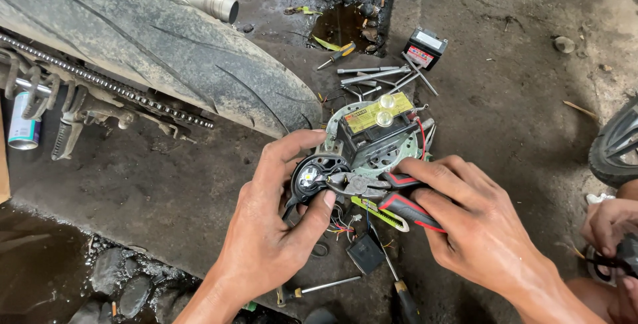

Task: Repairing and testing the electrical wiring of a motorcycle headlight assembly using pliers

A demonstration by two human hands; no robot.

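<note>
My left hand (pixel 276 221) holds a small round black lamp housing (pixel 312 179) with a shiny reflector inside; thin coloured wires (pixel 340 227) trail below it. My right hand (pixel 468 221) grips red-and-black handled pliers (pixel 392 194), whose metal jaws touch the housing's right side. Just behind sits a small black battery (pixel 377 124) with a yellow label, resting on a round metal plate (pixel 335 121). A yellow-green utility knife (pixel 379 212) lies under the pliers.
A dirty motorcycle tyre (pixel 153 38) and chain (pixel 100 81) fill the upper left. A second small battery (pixel 425 47), metal rods (pixel 372 75), screwdrivers (pixel 335 53) and a small black box (pixel 365 253) lie on the concrete. Another person's hand (pixel 608 224) is at right, by another tyre (pixel 615 144).
</note>
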